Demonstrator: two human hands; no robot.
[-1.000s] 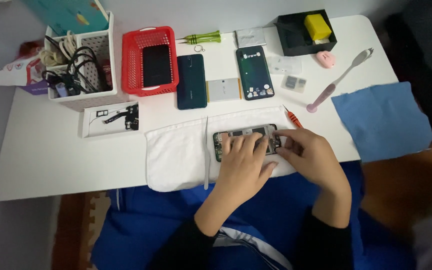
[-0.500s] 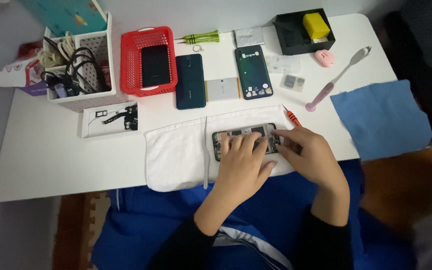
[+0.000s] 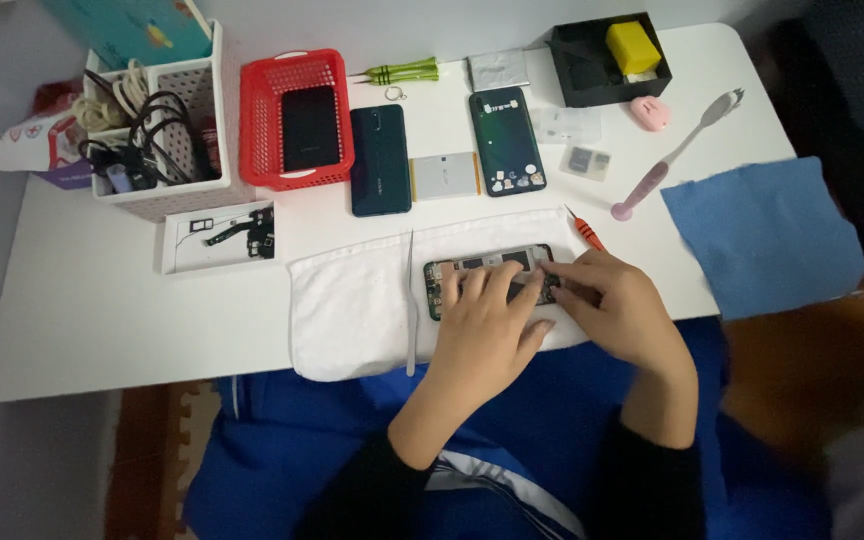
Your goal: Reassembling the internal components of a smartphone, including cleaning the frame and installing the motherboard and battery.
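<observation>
- Phone [image 3: 482, 268], opened, lies under our left hand [image 3: 482, 325], fingers spread flat on it.
- Our right hand [image 3: 617, 305] pinches something at its right end; we cannot tell what.
- We judge a part is being worked loose; next calls for a steady hold.

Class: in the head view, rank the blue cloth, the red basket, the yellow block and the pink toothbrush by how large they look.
1. blue cloth
2. red basket
3. pink toothbrush, long but thin
4. yellow block

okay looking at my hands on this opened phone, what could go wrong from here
Both hands, left hand and right hand, press on the opened phone, so its exposed parts could be strained. The tweezers lie beside the left hand on the white cloth, near the table's front edge, and might get nudged off.
</observation>
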